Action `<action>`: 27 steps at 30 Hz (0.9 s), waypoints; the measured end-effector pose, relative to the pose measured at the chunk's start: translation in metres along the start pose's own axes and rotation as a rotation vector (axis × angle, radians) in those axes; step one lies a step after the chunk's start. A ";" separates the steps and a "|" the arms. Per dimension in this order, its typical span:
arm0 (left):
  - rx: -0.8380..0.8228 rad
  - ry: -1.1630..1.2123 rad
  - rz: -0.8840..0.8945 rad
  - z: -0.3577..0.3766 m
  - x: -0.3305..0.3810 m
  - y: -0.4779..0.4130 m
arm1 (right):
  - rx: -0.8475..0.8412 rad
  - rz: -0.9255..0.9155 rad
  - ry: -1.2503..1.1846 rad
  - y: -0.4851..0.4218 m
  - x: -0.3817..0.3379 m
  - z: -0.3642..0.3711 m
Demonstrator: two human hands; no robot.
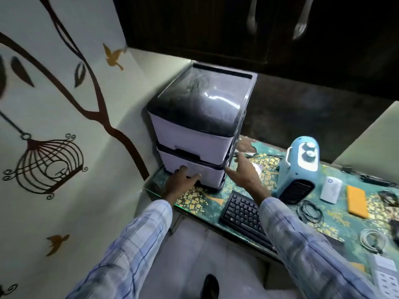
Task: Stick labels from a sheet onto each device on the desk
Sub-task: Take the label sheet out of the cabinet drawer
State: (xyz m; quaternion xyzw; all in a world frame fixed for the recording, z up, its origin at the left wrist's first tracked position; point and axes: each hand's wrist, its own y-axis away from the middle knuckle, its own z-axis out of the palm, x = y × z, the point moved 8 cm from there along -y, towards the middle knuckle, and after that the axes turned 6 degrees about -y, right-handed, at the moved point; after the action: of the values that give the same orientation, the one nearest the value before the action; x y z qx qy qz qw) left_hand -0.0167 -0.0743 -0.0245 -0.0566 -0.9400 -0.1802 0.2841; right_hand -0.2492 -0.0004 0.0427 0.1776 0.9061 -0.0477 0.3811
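Note:
A two-drawer plastic storage unit [194, 117] with a dark lid stands at the desk's left end. My left hand [183, 182] rests on the front of its lower drawer [200, 171], fingers on the face. My right hand [244, 171] hovers with spread, relaxed fingers by the unit's right front corner, holding nothing. On the desk [207, 203] lie a black keyboard [241, 214], a light blue heater [300, 169], a small white device [331, 189] and an orange flat device [357, 201]. No label sheet is in view.
Coiled black cables [309, 211] and a white cable [371, 239] lie right of the keyboard. A white multi-socket block [386, 275] sits at the lower right. Dark cabinets [237, 24] hang overhead. A decorated wall [54, 126] stands at the left.

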 end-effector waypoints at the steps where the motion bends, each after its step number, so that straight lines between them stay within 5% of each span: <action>1: -0.010 0.059 -0.038 0.008 -0.008 -0.010 | 0.007 0.041 -0.030 -0.007 0.007 0.003; 7: -0.029 0.433 -0.226 0.033 -0.027 -0.032 | -0.030 0.215 -0.147 -0.037 0.049 0.043; 15: -0.158 0.967 -0.407 0.078 -0.052 -0.067 | -0.012 0.223 -0.184 -0.069 0.084 0.068; 27: -0.262 1.231 -0.506 0.103 -0.072 -0.077 | 0.037 0.142 0.035 -0.084 0.081 0.071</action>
State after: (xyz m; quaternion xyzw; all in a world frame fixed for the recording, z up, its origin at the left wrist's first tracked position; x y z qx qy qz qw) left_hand -0.0261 -0.1081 -0.1677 0.2443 -0.5617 -0.3529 0.7072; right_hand -0.2840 -0.0712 -0.0684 0.2492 0.8967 -0.0340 0.3643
